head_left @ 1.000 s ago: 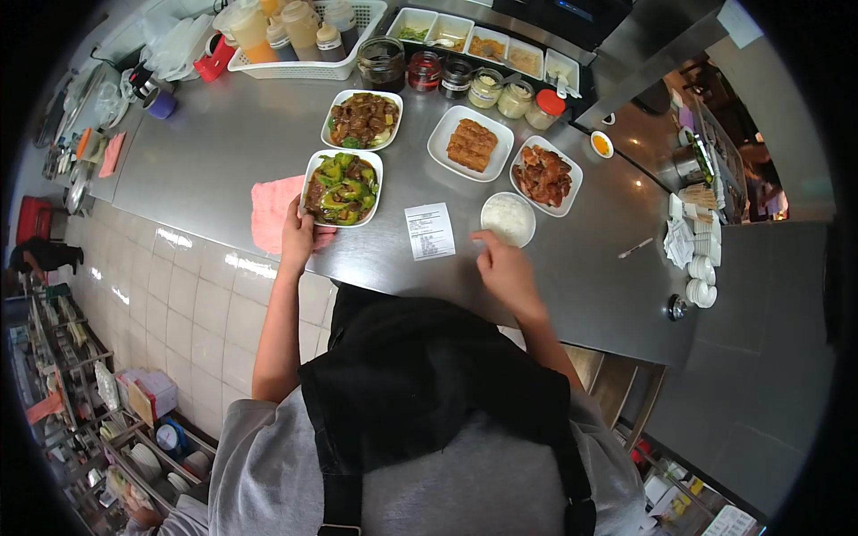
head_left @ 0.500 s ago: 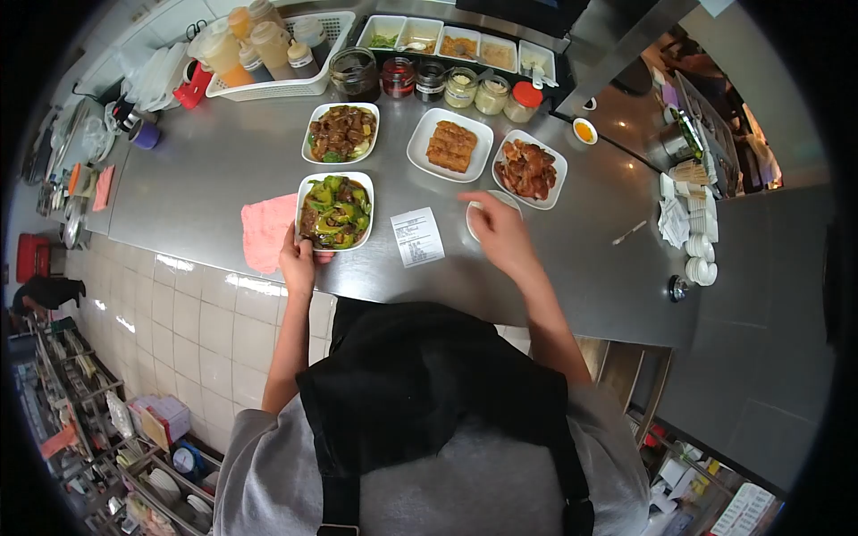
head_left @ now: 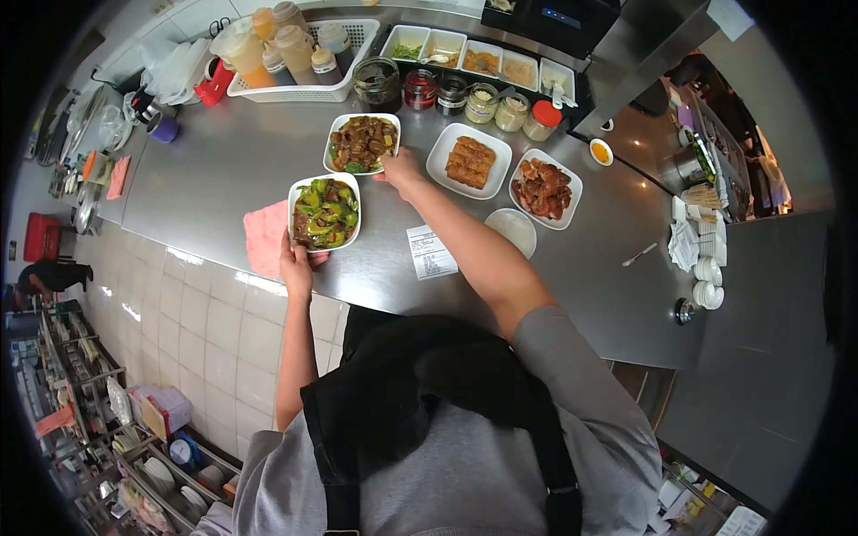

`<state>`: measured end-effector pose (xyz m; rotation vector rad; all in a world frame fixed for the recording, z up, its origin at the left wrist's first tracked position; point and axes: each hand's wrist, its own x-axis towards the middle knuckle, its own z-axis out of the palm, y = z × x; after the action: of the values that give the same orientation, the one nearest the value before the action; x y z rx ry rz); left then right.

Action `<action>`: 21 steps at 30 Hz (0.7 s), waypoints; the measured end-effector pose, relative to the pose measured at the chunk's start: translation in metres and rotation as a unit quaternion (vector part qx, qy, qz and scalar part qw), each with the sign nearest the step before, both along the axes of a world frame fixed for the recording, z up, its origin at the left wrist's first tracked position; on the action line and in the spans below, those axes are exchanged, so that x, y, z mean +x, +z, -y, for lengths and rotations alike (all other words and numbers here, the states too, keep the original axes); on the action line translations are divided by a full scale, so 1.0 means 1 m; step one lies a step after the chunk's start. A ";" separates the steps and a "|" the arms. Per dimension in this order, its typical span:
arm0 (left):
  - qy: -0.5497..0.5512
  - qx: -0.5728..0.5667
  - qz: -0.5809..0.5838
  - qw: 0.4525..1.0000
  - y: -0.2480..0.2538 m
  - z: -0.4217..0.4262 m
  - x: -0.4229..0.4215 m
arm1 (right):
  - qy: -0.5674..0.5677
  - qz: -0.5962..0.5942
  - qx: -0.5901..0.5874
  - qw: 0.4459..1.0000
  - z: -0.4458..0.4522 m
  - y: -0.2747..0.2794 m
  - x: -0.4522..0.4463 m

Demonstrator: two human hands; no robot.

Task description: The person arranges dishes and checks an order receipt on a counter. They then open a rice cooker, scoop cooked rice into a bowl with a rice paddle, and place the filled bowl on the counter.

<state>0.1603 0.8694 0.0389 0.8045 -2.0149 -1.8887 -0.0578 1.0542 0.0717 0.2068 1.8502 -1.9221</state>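
Note:
My left hand grips the near left corner of a white square bowl of green peppers and meat, held at the counter's front. My right hand reaches across and grips the near right corner of a second white bowl, filled with brown sauced meat and some green vegetable; its fingers are partly hidden by the rim. Under and left of the pepper bowl lies a pink cloth. A printed receipt lies below my right forearm. Right of the forearm is a round white dish.
White dishes of browned rolls and glazed meat pieces stand to the right. Behind are several jars, a sauce-bottle basket and condiment trays. A small spoon lies at right. Another person is far left.
My right hand has moved left from the round dish to the brown meat bowl and taken its corner. The pepper bowl, in my left hand, has shifted slightly left.

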 end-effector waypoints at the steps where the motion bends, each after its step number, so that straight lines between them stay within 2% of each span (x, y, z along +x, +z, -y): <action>1: 0.002 0.013 -0.001 1.000 0.000 0.003 0.000 | 0.013 -0.002 0.009 1.000 -0.004 0.003 0.001; 3: -0.004 0.021 0.009 1.000 0.011 0.002 -0.001 | 0.034 -0.008 0.028 0.999 -0.016 0.013 0.004; 6: -0.021 0.003 0.003 1.000 0.009 0.006 0.001 | -0.011 0.021 -0.029 0.999 -0.048 0.034 0.025; 13: -0.024 -0.006 0.030 0.999 0.015 0.006 -0.004 | -0.043 -0.059 -0.124 0.990 -0.182 0.108 0.091; 16: -0.021 0.013 0.037 0.999 0.025 0.002 -0.008 | -0.131 -0.094 -0.030 0.987 -0.245 0.125 0.123; 17: 0.025 0.084 -0.010 0.996 0.020 -0.003 -0.009 | -0.151 -0.103 -0.006 0.983 -0.267 0.124 0.131; 20: 0.128 0.121 -0.128 0.976 -0.013 -0.020 -0.004 | -0.238 -0.111 0.062 0.963 -0.321 0.117 0.155; 21: 0.109 0.109 -0.151 0.977 -0.001 -0.037 0.000 | -0.258 -0.107 0.075 0.957 -0.340 0.109 0.160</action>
<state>0.1608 0.9062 0.0384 0.7069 -1.4978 -1.9854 0.1023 1.3944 0.1803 0.6050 2.2576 -2.2094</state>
